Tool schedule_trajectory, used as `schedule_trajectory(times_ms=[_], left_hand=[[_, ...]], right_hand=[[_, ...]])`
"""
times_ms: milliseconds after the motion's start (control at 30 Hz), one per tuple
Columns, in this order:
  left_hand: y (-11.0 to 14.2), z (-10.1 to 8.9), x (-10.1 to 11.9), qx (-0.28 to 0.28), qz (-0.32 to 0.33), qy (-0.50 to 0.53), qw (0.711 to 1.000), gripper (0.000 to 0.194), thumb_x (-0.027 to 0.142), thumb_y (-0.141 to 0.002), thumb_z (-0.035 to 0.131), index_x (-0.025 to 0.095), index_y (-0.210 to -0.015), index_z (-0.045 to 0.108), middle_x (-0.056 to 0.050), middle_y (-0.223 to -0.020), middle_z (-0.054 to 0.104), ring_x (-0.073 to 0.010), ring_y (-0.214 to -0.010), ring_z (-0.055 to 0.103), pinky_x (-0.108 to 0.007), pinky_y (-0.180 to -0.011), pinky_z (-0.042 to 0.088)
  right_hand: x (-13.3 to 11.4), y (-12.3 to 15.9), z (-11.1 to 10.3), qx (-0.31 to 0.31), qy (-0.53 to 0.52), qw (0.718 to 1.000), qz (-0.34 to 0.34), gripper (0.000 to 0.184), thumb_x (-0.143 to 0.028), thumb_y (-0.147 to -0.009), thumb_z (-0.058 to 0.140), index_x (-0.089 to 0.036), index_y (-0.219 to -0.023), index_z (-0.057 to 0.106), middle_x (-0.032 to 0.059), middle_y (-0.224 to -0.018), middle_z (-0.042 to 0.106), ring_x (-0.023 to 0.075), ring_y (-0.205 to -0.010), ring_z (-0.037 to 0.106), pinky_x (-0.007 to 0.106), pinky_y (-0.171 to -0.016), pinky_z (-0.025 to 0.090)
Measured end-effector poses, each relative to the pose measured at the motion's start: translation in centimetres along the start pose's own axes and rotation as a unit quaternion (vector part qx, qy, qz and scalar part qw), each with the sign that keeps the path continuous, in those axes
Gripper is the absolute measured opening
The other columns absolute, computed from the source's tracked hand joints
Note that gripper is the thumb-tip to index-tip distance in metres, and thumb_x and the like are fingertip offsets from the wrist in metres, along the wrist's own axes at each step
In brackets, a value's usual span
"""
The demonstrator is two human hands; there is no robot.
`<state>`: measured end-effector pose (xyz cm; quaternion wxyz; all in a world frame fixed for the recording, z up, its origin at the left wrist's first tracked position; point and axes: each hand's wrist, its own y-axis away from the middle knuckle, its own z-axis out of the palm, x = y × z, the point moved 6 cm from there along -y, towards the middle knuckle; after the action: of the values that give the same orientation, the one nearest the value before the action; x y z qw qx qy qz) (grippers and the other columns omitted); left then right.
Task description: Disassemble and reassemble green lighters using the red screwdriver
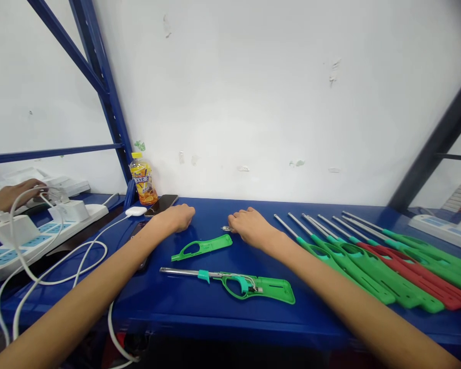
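Head view: left hand (181, 218) loosely curled, can't tell if holding anything. Right hand (249, 224) fingers bent over small silvery part (226, 228), grip unclear. Flat green plastic shell half (211, 246) lies between hands, slightly nearer the body; opened green plastic lighter with silver metal tube (278, 288) nearer still. Long green and red plastic lighters (407, 273) right of right hand.

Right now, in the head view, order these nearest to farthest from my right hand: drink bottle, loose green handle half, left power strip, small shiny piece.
1. Small shiny piece: at your right hand.
2. Loose green handle half: left, nearer you.
3. Drink bottle: farther left, near wall.
4. Left power strip: farthest left.
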<state>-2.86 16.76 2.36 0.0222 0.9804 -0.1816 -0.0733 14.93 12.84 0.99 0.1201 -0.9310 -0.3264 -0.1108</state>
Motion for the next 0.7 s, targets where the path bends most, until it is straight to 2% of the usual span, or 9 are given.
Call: schedule_trajectory(times_ms=[100, 167, 233, 300, 400, 467, 500, 600, 700], left_hand=[[1.4, -1.5, 0.6, 0.02, -0.014, -0.011, 1.0, 0.025, 0.033, -0.102, 0.069, 0.016, -0.12, 0.068, -0.009, -0.118, 0.07, -0.0234, -0.101, 0.07, -0.041, -0.086, 0.061], [3.1, -3.0, 1.8, 0.061, -0.007, -0.009, 0.998, 0.01, 0.019, -0.099, 0.065, 0.014, -0.097, 0.072, -0.012, -0.098, 0.073, -0.0264, -0.092, 0.071, -0.039, -0.08, 0.057], [5.4, -4.4, 3.6, 0.109, 0.011, 0.005, 0.994, 0.012, 0.016, -0.098, 0.06, 0.017, -0.094, 0.071, -0.008, -0.093, 0.074, -0.0253, -0.09, 0.071, -0.036, -0.076, 0.052], [7.7, -5.3, 5.6, 0.152, 0.036, 0.033, 0.987, 0.016, 0.018, -0.1, 0.055, 0.021, -0.096, 0.07, -0.003, -0.088, 0.074, -0.021, -0.082, 0.07, -0.032, -0.07, 0.048], [11.0, -6.6, 8.5, 0.281, 0.121, 0.148, 0.941, 0.013, 0.017, -0.098, 0.058, 0.022, -0.094, 0.07, 0.0, -0.084, 0.074, -0.017, -0.072, 0.066, -0.029, -0.066, 0.044], [12.0, -6.2, 9.3, 0.31, 0.144, 0.21, 0.916, 0.012, 0.017, -0.098, 0.061, 0.023, -0.092, 0.069, 0.003, -0.081, 0.073, -0.0141, -0.066, 0.063, -0.026, -0.061, 0.042], [12.2, -5.8, 9.5, 0.307, 0.145, 0.233, 0.911, 0.013, 0.016, -0.097, 0.061, 0.024, -0.092, 0.069, 0.005, -0.08, 0.073, -0.0128, -0.063, 0.061, -0.025, -0.059, 0.042], [11.7, -4.4, 9.2, 0.293, 0.139, 0.274, 0.906, 0.015, 0.013, -0.095, 0.062, 0.024, -0.09, 0.07, 0.005, -0.077, 0.073, -0.0108, -0.054, 0.058, -0.023, -0.054, 0.042], [11.0, -3.5, 8.7, 0.307, 0.149, 0.285, 0.896, 0.016, 0.012, -0.094, 0.062, 0.023, -0.091, 0.072, 0.006, -0.071, 0.072, -0.0111, -0.053, 0.059, -0.022, -0.052, 0.043]], right_hand=[[0.5, 1.1, -1.5, 0.013, -0.012, 1.0, 0.021, 0.024, -0.002, -0.092, 0.063, -0.011, -0.115, 0.066, 0.016, -0.106, 0.079, 0.0267, -0.095, 0.074, 0.034, -0.074, 0.045], [0.8, 2.6, -2.8, 0.028, -0.029, 0.998, 0.039, 0.019, -0.008, -0.098, 0.059, -0.011, -0.117, 0.064, 0.0138, -0.097, 0.079, 0.0257, -0.086, 0.074, 0.033, -0.067, 0.042], [1.0, 4.5, -3.9, 0.049, -0.051, 0.996, 0.061, 0.018, -0.017, -0.104, 0.055, -0.013, -0.121, 0.061, 0.01, -0.091, 0.079, 0.0242, -0.079, 0.074, 0.032, -0.061, 0.04], [0.9, 6.7, -4.7, 0.077, -0.085, 0.99, 0.083, 0.017, -0.026, -0.109, 0.05, -0.018, -0.121, 0.059, 0.0058, -0.094, 0.079, 0.022, -0.077, 0.073, 0.031, -0.06, 0.041], [0.8, 9.4, -5.2, 0.16, -0.272, 0.944, 0.1, 0.014, -0.032, -0.106, 0.058, -0.025, -0.117, 0.062, 0.0008, -0.095, 0.078, 0.0193, -0.079, 0.073, 0.03, -0.066, 0.048], [0.4, 10.2, -4.9, 0.174, -0.344, 0.918, 0.091, 0.015, -0.034, -0.103, 0.064, -0.026, -0.116, 0.065, -0.0007, -0.091, 0.077, 0.0183, -0.079, 0.071, 0.03, -0.069, 0.05], [0.2, 10.5, -4.7, 0.178, -0.359, 0.912, 0.086, 0.016, -0.034, -0.103, 0.066, -0.026, -0.116, 0.067, -0.0009, -0.09, 0.076, 0.0181, -0.079, 0.07, 0.03, -0.069, 0.05], [0.0, 10.6, -4.4, 0.191, -0.361, 0.909, 0.086, 0.014, -0.033, -0.102, 0.066, -0.027, -0.112, 0.073, -0.0007, -0.088, 0.073, 0.0176, -0.079, 0.068, 0.03, -0.07, 0.049], [0.1, 10.6, -4.3, 0.197, -0.36, 0.907, 0.091, 0.013, -0.033, -0.103, 0.065, -0.026, -0.107, 0.075, -0.0006, -0.087, 0.072, 0.0172, -0.077, 0.066, 0.03, -0.069, 0.047]])
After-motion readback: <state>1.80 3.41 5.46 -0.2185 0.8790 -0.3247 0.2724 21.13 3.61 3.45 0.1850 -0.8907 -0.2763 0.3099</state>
